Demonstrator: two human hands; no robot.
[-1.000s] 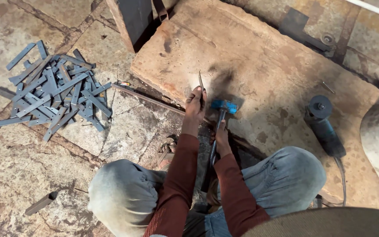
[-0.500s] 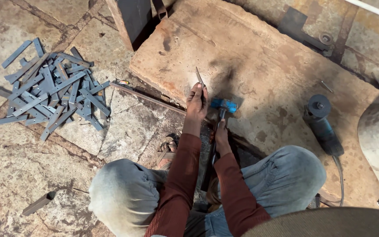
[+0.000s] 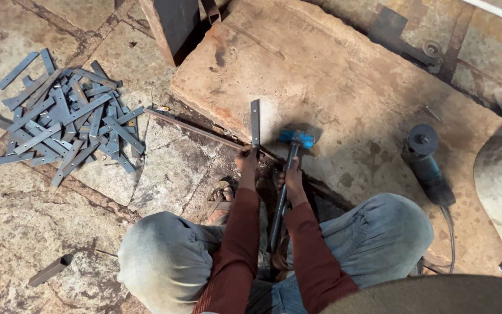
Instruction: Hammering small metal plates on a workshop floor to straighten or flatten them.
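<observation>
the left hand (image 3: 248, 166) is closed around the near end of a flat metal strip (image 3: 255, 123), fingers wrapped tight. the strip lies lengthwise on the big stone slab (image 3: 350, 81), pointing away from the person, close to the slab's near edge. the right hand (image 3: 293, 179) grips the dark handle of a hammer (image 3: 289, 168), fingers curled about the shaft partway up. the hammer's blue head (image 3: 296, 138) sits on the slab just beside the strip, to its right, not touching it as far as can be seen.

a long thin bar (image 3: 198, 131) runs along the slab's near edge, passing by the left hand. a pile of strips (image 3: 65, 119) lies on the stone floor well off to the left. a blue angle grinder (image 3: 428, 163) rests on the slab to the right, its cord trailing toward the person. a short square tube (image 3: 49, 270) lies on the floor near the left knee. both knees, in grey trousers, frame the arms.
</observation>
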